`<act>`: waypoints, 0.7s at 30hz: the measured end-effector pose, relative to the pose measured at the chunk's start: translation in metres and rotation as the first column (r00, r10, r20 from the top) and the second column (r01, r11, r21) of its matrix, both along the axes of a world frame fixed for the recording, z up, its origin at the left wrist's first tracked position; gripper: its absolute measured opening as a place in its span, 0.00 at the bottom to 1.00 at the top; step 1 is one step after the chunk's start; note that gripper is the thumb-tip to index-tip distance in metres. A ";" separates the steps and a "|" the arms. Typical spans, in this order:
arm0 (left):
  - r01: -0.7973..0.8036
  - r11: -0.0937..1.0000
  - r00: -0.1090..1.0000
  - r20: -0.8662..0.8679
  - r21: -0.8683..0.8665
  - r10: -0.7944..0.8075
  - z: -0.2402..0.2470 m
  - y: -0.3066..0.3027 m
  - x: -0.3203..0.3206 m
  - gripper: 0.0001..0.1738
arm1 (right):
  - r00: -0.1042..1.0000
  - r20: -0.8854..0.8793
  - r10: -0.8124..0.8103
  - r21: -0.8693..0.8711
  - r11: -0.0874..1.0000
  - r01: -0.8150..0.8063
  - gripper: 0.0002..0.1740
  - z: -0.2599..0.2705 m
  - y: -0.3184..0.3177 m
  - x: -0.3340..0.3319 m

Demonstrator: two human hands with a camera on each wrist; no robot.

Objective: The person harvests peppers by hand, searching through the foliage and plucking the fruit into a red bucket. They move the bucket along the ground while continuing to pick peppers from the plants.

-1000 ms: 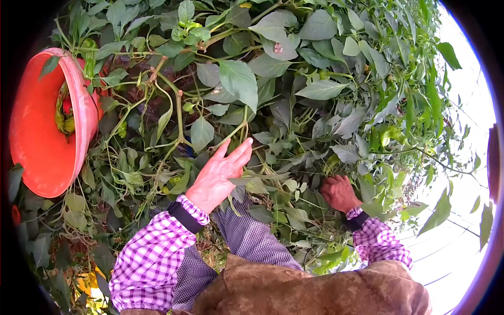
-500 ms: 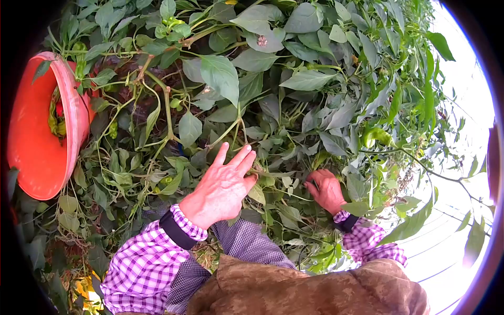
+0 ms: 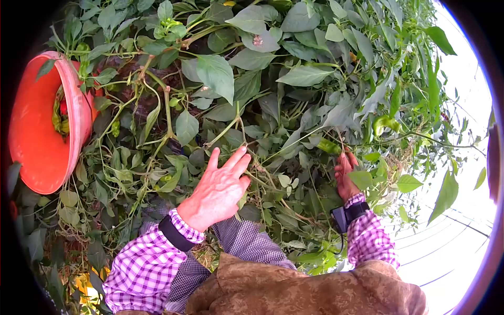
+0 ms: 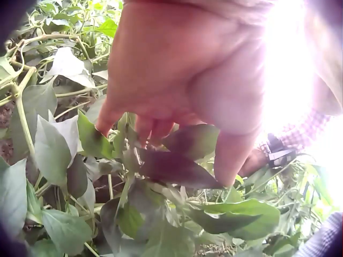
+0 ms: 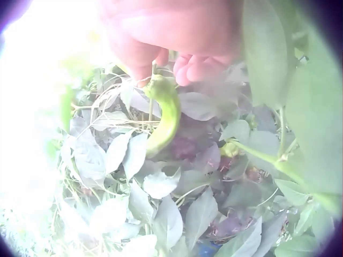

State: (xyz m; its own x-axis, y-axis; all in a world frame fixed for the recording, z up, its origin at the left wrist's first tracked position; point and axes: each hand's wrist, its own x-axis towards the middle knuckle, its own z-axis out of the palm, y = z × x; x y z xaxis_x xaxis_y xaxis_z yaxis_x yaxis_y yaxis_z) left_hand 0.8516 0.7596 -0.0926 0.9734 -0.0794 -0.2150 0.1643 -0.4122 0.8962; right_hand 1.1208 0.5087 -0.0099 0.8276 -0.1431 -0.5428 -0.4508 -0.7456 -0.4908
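Observation:
My right hand (image 3: 344, 176) is among the leaves at right in the head view. In the right wrist view its thumb and curled fingers (image 5: 195, 69) pinch the stem end of a curved green pepper (image 5: 167, 115), whose body hangs below them. That green pepper (image 3: 329, 146) shows beside the fingertips in the head view. My left hand (image 3: 216, 190) spreads its fingers over the pepper plants' leaves in the middle. Seen from the left wrist, the left fingertips (image 4: 228, 168) reach down among broad leaves (image 4: 179, 168).
A red bucket (image 3: 37, 152) lies tilted at the left with several peppers (image 3: 61, 115) inside. Thick branching stems (image 3: 167, 105) cross the upper left. Another green pepper (image 3: 386, 124) hangs farther right. Dense leaves surround both hands, and bright sheeting (image 3: 441, 247) lies at the right edge.
My right hand has come up and to the right out of deeper foliage, and the green pepper now shows at its fingers. The left hand moved slightly left and down, fingers still spread.

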 end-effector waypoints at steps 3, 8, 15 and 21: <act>-0.020 0.998 1.000 -0.013 -0.054 0.020 0.000 0.001 -0.001 0.18 | 1.000 -0.021 -0.018 0.010 1.000 0.018 0.21 0.000 0.014 0.000; -0.078 0.988 0.997 -0.039 -0.130 0.074 0.004 0.007 -0.005 0.20 | 1.000 -0.004 0.029 0.100 0.995 -0.029 0.15 0.005 0.010 0.003; -0.097 0.983 0.992 -0.093 -0.154 0.083 -0.001 0.008 -0.002 0.22 | 0.999 0.022 -0.023 0.372 0.928 0.013 0.09 0.048 0.036 -0.005; -0.547 0.815 0.825 0.045 -0.188 0.564 0.012 0.020 0.016 0.25 | 0.863 -0.454 0.220 0.393 0.919 -0.028 0.07 0.038 0.061 -0.039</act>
State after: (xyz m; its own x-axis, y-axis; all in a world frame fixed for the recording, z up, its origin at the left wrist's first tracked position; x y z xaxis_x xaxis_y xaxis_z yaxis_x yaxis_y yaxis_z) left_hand 0.8675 0.7793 -0.0806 0.8768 0.4561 -0.1519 0.2330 -0.1267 0.9642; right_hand 1.0814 0.5699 0.0278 0.4449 0.2281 -0.8660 -0.6158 -0.6242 -0.4808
